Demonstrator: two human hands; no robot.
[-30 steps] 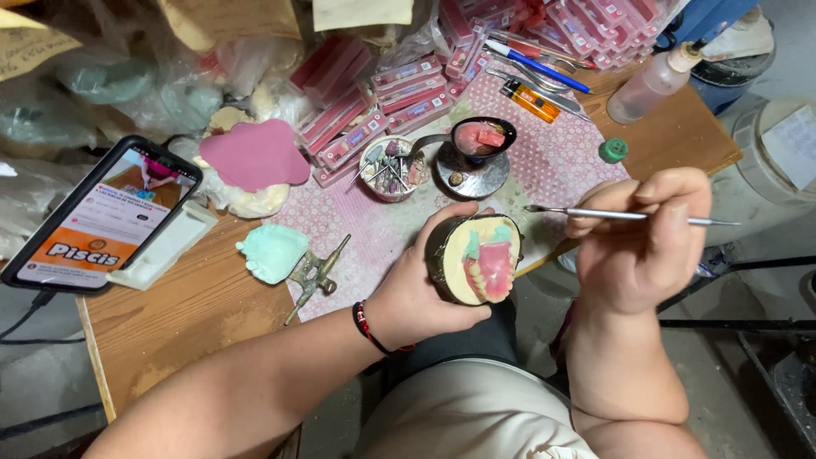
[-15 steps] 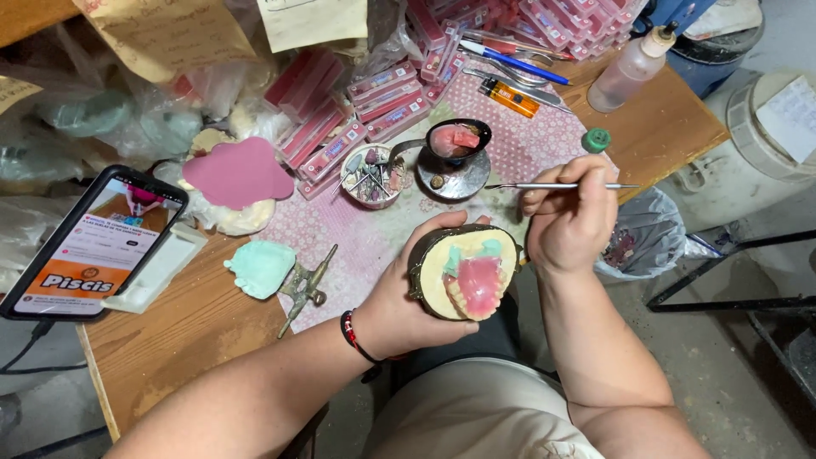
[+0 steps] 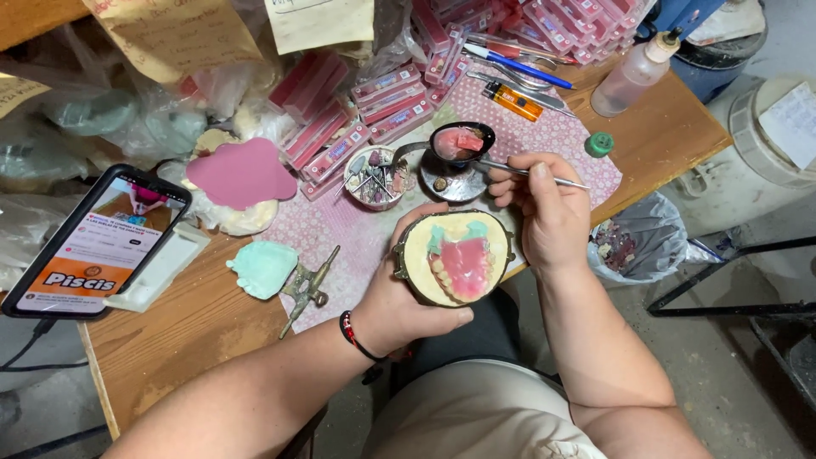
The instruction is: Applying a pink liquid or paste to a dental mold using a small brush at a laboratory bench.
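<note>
My left hand (image 3: pixel 399 293) cups a round brass flask (image 3: pixel 456 258) that holds a cream plaster cast with pink wax and a row of teeth. In my right hand (image 3: pixel 544 212) is a thin metal wax tool (image 3: pixel 520 171), gripped like a pen. Its tip reaches left to a small black dish of pink wax (image 3: pixel 461 141) standing on a round metal base. The flask sits just below and left of my right hand, over the table's front edge.
A small bowl of bits (image 3: pixel 374 177) is left of the dish. A pink wax sheet (image 3: pixel 242 173), a mint green cast (image 3: pixel 263 268), a metal clamp (image 3: pixel 308 289) and a lit phone (image 3: pixel 93 242) lie left. Red tooth boxes (image 3: pixel 374 93), a lighter (image 3: pixel 514 101) and a squeeze bottle (image 3: pixel 633 72) stand behind.
My right hand has moved left and up from beside the flask, bringing the tool's tip to the black wax dish. The flask in my left hand has stayed roughly in place.
</note>
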